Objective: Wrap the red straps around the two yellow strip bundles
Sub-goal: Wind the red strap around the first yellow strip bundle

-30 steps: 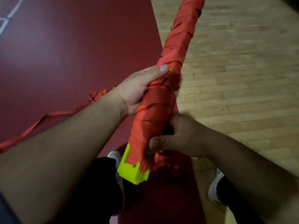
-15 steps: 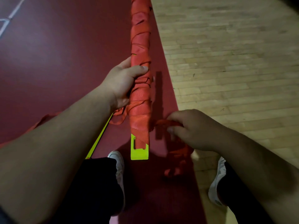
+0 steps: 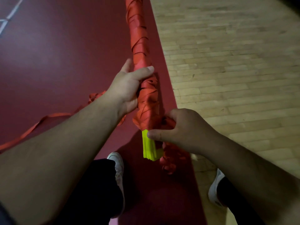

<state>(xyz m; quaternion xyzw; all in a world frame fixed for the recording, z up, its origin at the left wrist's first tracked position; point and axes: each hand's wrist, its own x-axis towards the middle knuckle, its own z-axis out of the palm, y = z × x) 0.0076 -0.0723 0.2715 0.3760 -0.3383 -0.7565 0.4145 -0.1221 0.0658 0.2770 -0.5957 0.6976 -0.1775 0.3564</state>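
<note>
L hand [image 3: 128,88] grips red-wrapped yellow strip bundle [image 3: 150,147], R hand [image 3: 181,129] pinches strap [image 3: 168,121] end

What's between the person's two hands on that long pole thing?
In the head view, only red fabric strap wound round the yellow strip bundle lies between the left hand and right hand.
</note>
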